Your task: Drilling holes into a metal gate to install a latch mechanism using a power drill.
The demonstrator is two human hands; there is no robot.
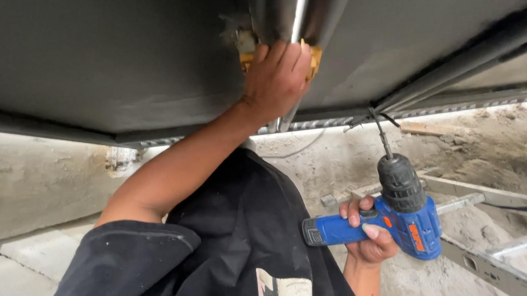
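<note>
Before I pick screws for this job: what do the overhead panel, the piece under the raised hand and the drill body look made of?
Overhead panel: seemingly sheet metal, dull grey, with a soft sheen and folded edges. Yellow piece under the left hand: probably plastic, though mostly hidden. Cordless drill in the right hand: blue moulded plastic body, black ribbed chuck, thin bit that looks like steel.

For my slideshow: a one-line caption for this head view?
Left hand presses a yellow piece against a grey panel; right hand holds a blue drill.

blue cordless drill [392, 224] with black chuck, bit angled up; yellow fitting [313, 57] against the grey panel overhead.
</note>
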